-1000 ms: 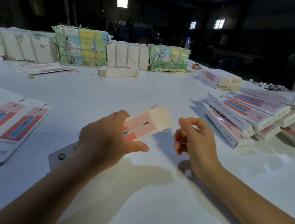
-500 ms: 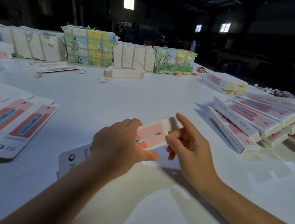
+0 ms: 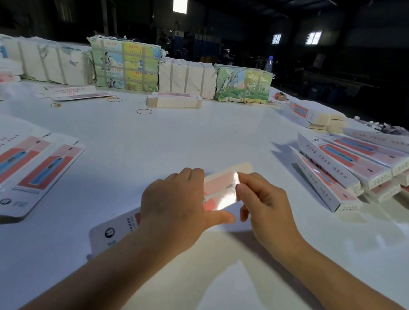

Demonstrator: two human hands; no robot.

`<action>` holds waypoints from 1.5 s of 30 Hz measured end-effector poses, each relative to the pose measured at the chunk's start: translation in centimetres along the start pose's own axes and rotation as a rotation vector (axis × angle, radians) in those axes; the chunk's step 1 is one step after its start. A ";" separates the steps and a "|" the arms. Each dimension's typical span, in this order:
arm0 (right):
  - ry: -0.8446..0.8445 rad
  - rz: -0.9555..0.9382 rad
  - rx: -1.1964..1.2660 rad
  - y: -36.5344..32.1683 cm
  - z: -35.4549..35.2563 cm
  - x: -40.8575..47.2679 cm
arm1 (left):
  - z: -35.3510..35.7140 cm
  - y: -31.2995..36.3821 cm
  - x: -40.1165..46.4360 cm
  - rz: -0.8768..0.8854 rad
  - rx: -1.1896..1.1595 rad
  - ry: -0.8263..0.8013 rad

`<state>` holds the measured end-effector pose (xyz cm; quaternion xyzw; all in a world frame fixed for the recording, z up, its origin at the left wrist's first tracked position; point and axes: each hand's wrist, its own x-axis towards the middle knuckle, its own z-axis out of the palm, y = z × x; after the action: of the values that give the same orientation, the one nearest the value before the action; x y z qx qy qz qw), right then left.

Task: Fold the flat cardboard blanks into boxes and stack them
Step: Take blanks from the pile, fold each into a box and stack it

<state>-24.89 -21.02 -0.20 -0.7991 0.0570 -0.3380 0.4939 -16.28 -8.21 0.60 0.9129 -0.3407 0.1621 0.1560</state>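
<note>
Gripped mid-frame above the white table (image 3: pixel 149 136) by the left hand (image 3: pixel 174 207), the long pink-and-white cardboard blank (image 3: pixel 219 192) is pinched at its far end by the right hand (image 3: pixel 266 207), apparently so a flap can be folded.
</note>
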 end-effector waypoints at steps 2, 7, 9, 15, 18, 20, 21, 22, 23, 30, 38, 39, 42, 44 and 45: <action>0.111 -0.098 -0.178 0.1 -0.1 0.1 | -0.3 0.0 0.1 -0.036 -0.012 -0.021; 0.123 0.309 0.190 0.4 -0.7 1.4 | -0.8 0.0 0.1 -0.085 -0.052 -0.025; -0.141 0.506 0.665 0.1 -0.6 1.7 | -0.7 0.1 0.0 -0.072 -0.040 -0.055; -0.070 -0.018 -0.094 -0.9 0.1 1.4 | -0.8 0.0 0.4 -0.119 -0.154 -0.094; -0.129 -0.160 -0.493 0.3 0.9 0.3 | -0.7 -0.1 0.2 -0.092 -0.080 -0.085; -0.111 -0.046 -0.282 0.5 1.1 0.2 | -0.4 -0.5 0.2 -0.067 -0.022 -0.063; -0.094 0.050 -0.064 0.4 1.1 0.3 | -0.3 -0.7 0.2 -0.058 -0.001 -0.048; -0.079 0.145 0.147 0.5 0.9 0.6 | -0.1 -0.8 0.3 -0.050 0.017 -0.032; -0.075 0.206 0.289 0.5 0.8 0.8 | 0.0 -0.8 0.3 -0.040 0.032 -0.013; -0.025 0.170 0.420 0.3 0.2 1.1 | 0.2 -1.1 0.3 0.049 -0.018 0.110; -0.020 0.080 0.124 0.2 0.4 0.5 | 0.2 -0.9 0.0 0.095 -0.006 0.162; -0.018 0.068 0.076 0.2 0.4 0.4 | 0.2 -0.8 0.0 0.092 -0.009 0.162; -0.020 0.019 -0.048 0.4 0.7 -0.1 | 0.3 -0.7 0.2 0.078 0.019 0.138; -0.019 -0.028 -0.129 0.1 1.1 -0.5 | 0.3 -0.5 0.2 0.078 0.019 0.172; -0.031 -0.048 -0.175 -0.1 1.3 -0.5 | 0.2 -0.4 0.2 0.082 0.007 0.205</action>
<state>-24.56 -19.77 -0.70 -0.8455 0.0596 -0.3312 0.4146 -15.81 -8.08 0.39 0.8773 -0.3596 0.2620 0.1800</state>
